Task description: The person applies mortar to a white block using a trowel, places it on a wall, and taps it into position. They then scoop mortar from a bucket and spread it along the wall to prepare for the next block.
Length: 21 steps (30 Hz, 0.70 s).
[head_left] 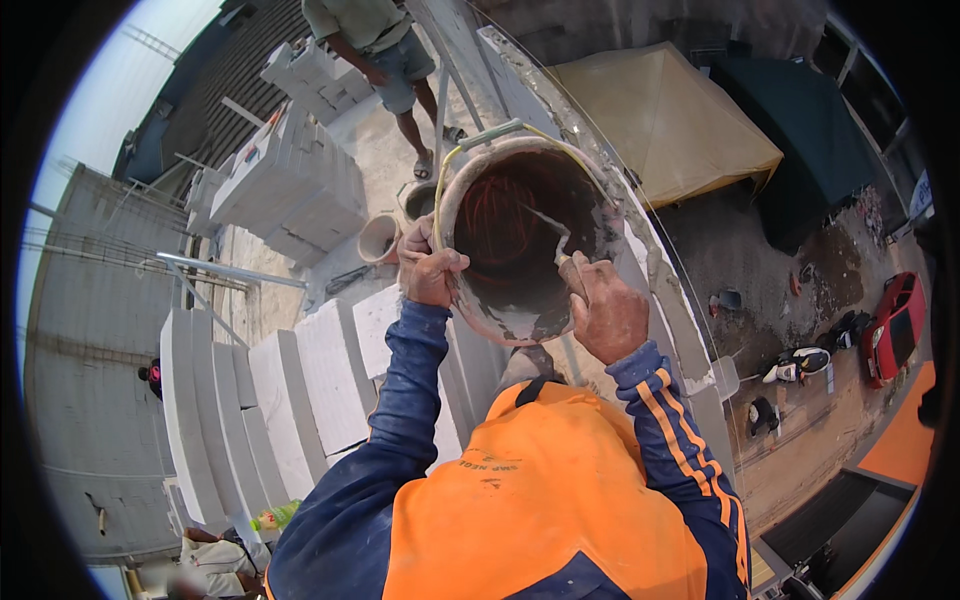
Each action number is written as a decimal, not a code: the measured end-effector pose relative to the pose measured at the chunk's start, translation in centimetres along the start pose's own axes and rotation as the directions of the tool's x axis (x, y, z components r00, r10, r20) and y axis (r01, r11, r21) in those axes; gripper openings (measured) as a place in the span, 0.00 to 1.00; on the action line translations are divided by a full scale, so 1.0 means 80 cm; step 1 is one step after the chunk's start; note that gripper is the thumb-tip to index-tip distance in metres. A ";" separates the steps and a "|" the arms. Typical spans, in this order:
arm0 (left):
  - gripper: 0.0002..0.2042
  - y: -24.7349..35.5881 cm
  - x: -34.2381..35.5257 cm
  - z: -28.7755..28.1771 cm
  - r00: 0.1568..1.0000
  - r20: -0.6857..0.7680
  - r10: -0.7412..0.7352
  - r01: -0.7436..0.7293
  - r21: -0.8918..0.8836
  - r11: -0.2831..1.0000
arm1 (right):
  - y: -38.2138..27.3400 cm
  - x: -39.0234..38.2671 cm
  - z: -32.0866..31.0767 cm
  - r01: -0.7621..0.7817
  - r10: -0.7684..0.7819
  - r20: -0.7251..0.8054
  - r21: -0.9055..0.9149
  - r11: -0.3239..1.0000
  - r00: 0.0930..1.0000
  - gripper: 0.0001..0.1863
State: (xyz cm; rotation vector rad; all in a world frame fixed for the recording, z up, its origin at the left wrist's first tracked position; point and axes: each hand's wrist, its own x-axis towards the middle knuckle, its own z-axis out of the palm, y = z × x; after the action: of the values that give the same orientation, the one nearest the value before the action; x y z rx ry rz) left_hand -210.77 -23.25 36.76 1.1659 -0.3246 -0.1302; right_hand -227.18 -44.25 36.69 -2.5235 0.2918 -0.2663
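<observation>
A round bucket (480,318) with a mortar-smeared rim is tipped so that its mouth faces me. My left hand (430,268) is closed on the left side of its rim, thumb over the edge. In my right hand (610,312) is the wooden handle of a trowel (566,245). Its bent neck and thin blade reach into the bucket, apart from the left hand. Reddish streaks show on the dark inner wall, and grey mortar coats the lower inside. The bucket's wire handle, with a pale grip (490,134), arches over the far side.
Pale blocks (320,375) stand in rows at my left, with a stack (290,190) farther off. A smaller bucket (380,240) sits beyond my left hand. Another person (385,60) stands ahead. At right, a mortared wall top (672,300) edges a drop to ground with a red car (895,330).
</observation>
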 end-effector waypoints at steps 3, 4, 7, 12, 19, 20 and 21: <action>0.12 0.009 0.002 0.008 0.991 0.081 0.103 -0.107 0.051 0.993 | -0.037 0.012 0.032 0.180 -0.214 -0.086 -0.294 0.939 0.973 0.33; 0.12 0.010 0.005 0.007 0.988 0.047 0.148 -0.151 0.070 0.986 | -0.038 0.005 0.035 0.215 -0.214 0.035 -0.267 0.939 0.976 0.32; 0.12 0.015 0.006 -0.006 0.995 -0.031 0.091 -0.091 0.014 0.996 | -0.028 -0.011 0.039 0.306 -0.268 0.203 -0.187 0.933 0.942 0.31; 0.12 0.011 -0.007 -0.019 0.995 0.034 0.091 -0.094 0.104 0.990 | -0.010 0.022 0.051 0.230 -0.231 0.019 -0.219 0.948 0.973 0.31; 0.13 0.013 -0.008 -0.013 0.987 -0.034 0.157 -0.141 0.294 0.946 | -0.014 0.010 0.062 0.223 -0.173 0.210 -0.245 0.943 0.962 0.29; 0.13 0.014 -0.009 -0.012 0.988 -0.017 0.151 -0.142 0.255 0.956 | -0.015 0.012 0.063 0.217 -0.204 0.079 -0.228 0.949 0.976 0.29; 0.13 0.016 -0.011 -0.012 0.992 -0.008 0.128 -0.123 0.223 0.967 | -0.017 0.013 0.063 0.210 -0.226 -0.051 -0.210 0.955 0.973 0.28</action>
State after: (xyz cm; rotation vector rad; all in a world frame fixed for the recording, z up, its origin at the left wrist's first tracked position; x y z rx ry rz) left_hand -211.40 -21.64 37.46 1.3637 -0.4003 0.0313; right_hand -224.73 -40.80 33.50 -2.7562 0.0699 -0.4378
